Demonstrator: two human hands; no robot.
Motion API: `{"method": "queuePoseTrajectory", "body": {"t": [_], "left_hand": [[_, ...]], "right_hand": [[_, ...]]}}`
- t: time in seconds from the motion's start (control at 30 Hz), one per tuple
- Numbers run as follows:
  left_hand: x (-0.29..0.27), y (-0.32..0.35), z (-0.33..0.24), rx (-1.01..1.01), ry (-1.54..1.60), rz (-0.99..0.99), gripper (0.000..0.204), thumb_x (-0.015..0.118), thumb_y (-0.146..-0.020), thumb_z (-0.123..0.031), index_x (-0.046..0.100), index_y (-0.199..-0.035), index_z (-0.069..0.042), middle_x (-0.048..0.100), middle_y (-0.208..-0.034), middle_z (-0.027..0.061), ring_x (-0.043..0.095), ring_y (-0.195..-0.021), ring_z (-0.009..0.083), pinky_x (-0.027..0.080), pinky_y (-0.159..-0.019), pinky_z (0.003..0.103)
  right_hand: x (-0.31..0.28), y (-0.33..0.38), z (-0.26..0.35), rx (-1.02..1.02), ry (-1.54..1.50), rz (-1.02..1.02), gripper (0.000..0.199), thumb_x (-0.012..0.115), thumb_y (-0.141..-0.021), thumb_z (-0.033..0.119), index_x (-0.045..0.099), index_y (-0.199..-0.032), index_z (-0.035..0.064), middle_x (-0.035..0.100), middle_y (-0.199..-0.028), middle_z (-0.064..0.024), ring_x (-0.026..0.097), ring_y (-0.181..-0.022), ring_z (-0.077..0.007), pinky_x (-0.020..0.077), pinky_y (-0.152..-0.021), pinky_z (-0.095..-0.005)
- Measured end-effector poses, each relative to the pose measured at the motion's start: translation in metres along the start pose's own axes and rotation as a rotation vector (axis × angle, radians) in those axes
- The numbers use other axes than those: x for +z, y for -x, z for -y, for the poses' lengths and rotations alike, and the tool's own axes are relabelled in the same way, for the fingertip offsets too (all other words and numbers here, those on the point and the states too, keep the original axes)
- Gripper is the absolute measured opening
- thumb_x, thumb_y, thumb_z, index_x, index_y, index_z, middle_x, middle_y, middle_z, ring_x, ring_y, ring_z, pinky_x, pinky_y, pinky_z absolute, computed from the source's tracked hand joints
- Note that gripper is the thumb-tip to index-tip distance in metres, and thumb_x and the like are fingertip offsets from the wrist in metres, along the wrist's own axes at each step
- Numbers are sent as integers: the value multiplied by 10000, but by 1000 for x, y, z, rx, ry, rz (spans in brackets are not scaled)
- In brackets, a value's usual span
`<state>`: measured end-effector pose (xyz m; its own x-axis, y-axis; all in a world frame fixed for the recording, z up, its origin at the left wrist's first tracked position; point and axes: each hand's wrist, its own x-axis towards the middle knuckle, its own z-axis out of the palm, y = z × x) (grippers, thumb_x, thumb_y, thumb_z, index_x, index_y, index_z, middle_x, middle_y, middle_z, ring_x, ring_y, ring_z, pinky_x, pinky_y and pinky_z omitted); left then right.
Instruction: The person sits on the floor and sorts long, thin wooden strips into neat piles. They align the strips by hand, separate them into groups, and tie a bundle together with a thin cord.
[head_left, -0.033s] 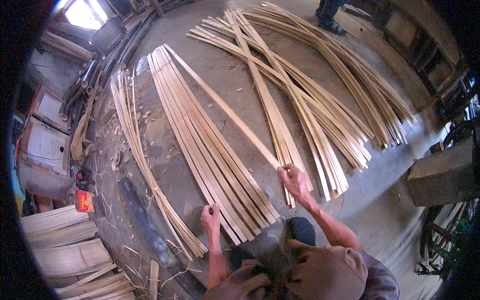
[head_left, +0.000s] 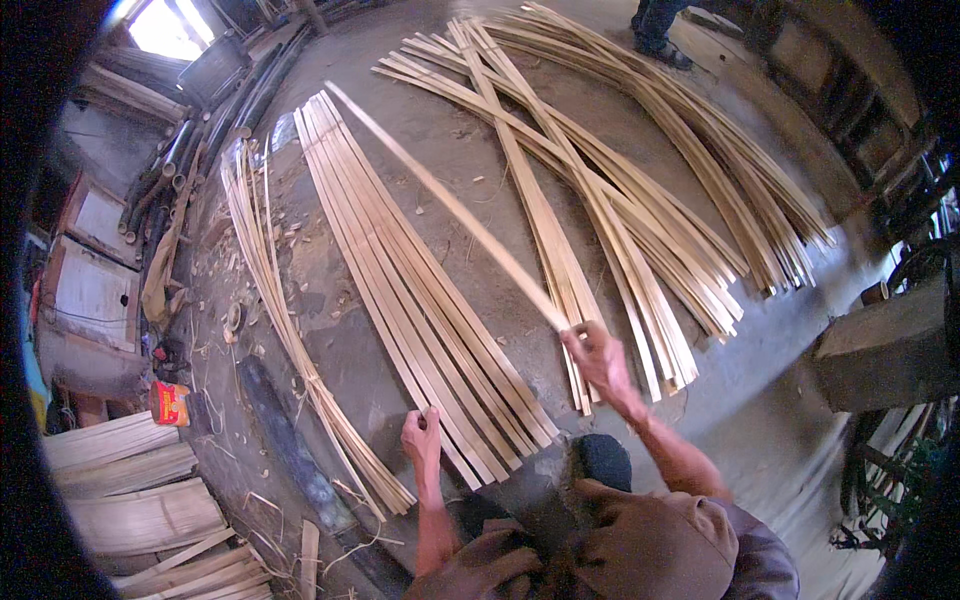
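Note:
My right hand [head_left: 598, 362] is closed round the near end of a long, flat bamboo strip [head_left: 470, 222]. This strip slants away to the upper left, its far end close to the top of a row of pale bamboo strips [head_left: 400, 260] laid side by side on the floor. At the left edge of that row, near its close end, is my left hand [head_left: 423, 437]. Its fingers are curled in with the thumb up, and whatever they pinch is hidden.
A thin bundle of strips [head_left: 292, 345] lies to the left. Crossed bundles [head_left: 565, 140] and a longer, bowed pile [head_left: 690, 125] lie to the right. Wide slats [head_left: 150, 515] and a red tin [head_left: 170, 403] are at the lower left. Another person's leg [head_left: 655, 30] shows at the top.
My right hand has moved slightly right with the bamboo strip, which has turned more edge-on and swung away from the row. My left hand has stayed in place.

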<state>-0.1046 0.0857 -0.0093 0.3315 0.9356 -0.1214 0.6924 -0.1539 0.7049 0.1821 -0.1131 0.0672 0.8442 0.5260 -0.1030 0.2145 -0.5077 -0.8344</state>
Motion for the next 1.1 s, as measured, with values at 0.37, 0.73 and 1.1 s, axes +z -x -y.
{"method": "queuePoseTrajectory", "body": {"t": [0.37,0.73,1.1], "left_hand": [[2,3,-2,0,-49,-32,407,625,-852,-379,564,-819,22,581,-687,188,574,-650,345,461,-662,456],[-1,7,-23,-44,-67,0,397,597,-863,-373,581,-863,24,611,-741,204,606,-710,357,466,-692,453],[-1,6,-14,-89,-19,17,396,616,-857,-369,574,-876,25,600,-724,177,585,-679,307,466,-683,432]], "right_hand": [[-200,-132,-64,-120,495,-257,386,610,-910,400,654,-1216,169,654,-982,-241,691,-866,-255,524,-716,-383],[-247,-176,-107,-139,603,-143,476,553,-924,458,616,-1263,130,646,-1083,-261,646,-1002,-385,495,-851,-427],[-198,-147,-95,-295,668,-372,335,498,-980,302,621,-1157,45,626,-1046,-204,593,-968,-346,466,-843,-434]]}}
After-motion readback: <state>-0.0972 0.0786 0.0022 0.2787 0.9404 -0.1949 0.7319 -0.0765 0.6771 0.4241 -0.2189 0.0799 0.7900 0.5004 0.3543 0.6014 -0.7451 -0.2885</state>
